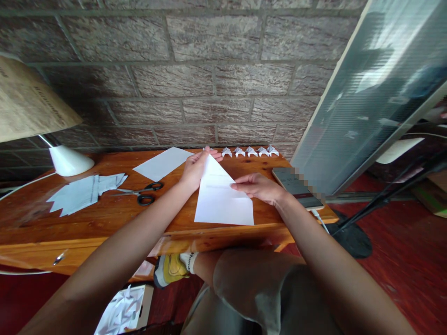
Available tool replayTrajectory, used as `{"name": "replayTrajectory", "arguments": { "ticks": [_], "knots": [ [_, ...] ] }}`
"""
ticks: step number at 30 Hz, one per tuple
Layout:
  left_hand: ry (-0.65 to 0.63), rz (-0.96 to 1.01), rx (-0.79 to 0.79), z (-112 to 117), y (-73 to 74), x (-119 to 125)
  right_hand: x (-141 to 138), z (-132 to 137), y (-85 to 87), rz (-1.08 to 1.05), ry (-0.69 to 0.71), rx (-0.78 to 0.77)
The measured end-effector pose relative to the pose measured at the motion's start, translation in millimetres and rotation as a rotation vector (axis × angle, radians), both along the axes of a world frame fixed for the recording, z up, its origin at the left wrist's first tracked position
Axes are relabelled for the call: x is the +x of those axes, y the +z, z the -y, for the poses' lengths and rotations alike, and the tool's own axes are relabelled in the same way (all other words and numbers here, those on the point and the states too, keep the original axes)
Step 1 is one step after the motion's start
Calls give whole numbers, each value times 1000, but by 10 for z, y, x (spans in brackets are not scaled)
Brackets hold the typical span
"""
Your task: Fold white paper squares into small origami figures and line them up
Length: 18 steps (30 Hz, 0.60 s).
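Note:
A white sheet of paper lies on the wooden desk in front of me, its top folded into a point. My left hand pinches the folded left edge near the tip. My right hand presses its fingers flat on the right side of the sheet, along the fold. Both hands touch the same sheet.
Black scissors lie left of the sheet, next to paper scraps. A blank sheet lies behind. Several small folded paper shapes line the desk's back edge. A phone sits right, a white lamp left. A box of scraps stands on the floor.

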<state>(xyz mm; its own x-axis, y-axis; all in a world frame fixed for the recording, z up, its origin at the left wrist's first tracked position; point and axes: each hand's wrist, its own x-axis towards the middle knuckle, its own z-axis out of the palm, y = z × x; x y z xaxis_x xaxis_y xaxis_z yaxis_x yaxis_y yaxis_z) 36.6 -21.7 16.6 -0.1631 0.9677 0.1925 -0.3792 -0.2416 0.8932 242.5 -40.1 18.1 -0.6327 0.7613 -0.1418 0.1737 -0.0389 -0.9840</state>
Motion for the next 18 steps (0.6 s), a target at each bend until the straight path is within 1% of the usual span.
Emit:
{"name": "replayTrajectory", "arguments": {
  "ticks": [2, 6, 9, 12, 14, 18],
  "knots": [
    [37, 32, -9, -18, 21, -59, 28, -22, -28, 32, -3, 3],
    [32, 46, -27, -4, 37, -108, 58, -66, -83, 63, 6, -9],
    [25, 51, -22, 7, 36, -71, 74, -82, -80, 63, 10, -20],
    [41, 69, -40, -31, 49, -82, 104, -80, -52, 50, 26, -78],
    [103, 118, -68, -89, 71, -176, 136, -78, -38, 43, 39, -133],
    [332, 243, -82, -196, 121, -485, 250, -91, -21, 71, 30, -185]
  ]
}}
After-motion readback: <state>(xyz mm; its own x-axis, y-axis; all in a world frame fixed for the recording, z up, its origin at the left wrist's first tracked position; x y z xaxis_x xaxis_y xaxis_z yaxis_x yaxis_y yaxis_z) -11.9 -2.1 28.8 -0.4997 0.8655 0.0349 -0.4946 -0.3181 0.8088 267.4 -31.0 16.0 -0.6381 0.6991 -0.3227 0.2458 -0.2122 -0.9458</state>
